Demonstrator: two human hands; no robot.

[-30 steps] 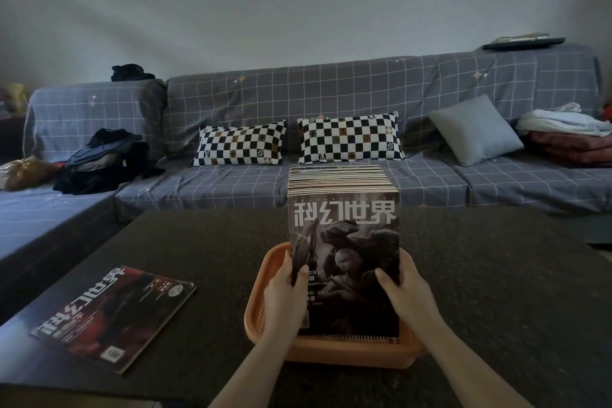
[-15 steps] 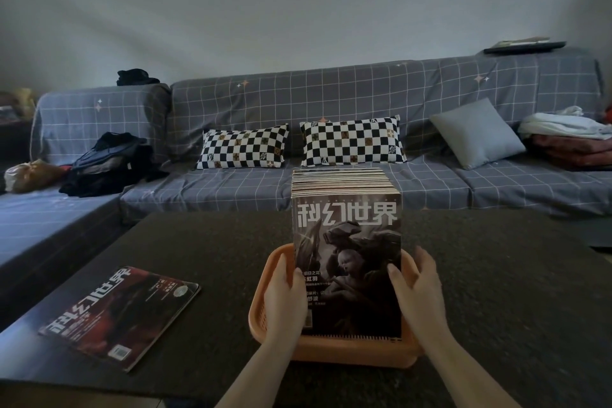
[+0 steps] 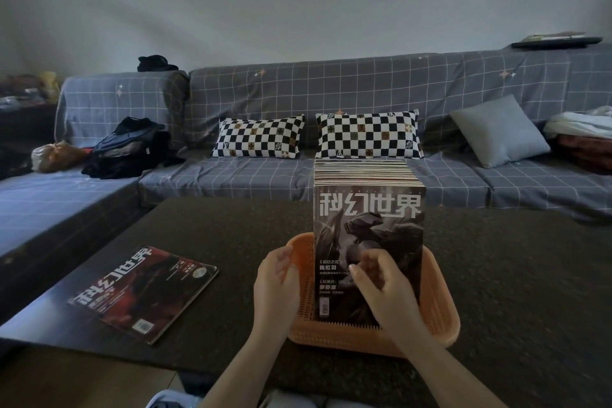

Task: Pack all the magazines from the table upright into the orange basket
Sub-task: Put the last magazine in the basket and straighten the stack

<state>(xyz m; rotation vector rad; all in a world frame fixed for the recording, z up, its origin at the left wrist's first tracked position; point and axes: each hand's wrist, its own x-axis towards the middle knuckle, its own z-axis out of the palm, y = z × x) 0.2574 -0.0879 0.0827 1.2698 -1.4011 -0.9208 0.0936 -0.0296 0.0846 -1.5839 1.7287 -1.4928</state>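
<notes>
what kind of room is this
Most likely a home living room: a long sofa under a grey checked cover, checkerboard cushions on its seat, and a dark low table in front of it, with clothes piled on the sofa.

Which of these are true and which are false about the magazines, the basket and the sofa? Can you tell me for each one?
1. The magazines in the orange basket stand upright. True: the row of magazines stands on edge.
2. Every magazine is packed already. False: a red magazine lies flat on the dark table.
3. The left hand is lifting the red magazine. False: it is by the basket's left rim, apart from that magazine.
4. Two checkered pillows lie on the sofa. True.
5. The right hand is in front of the front magazine's cover. True.
</notes>
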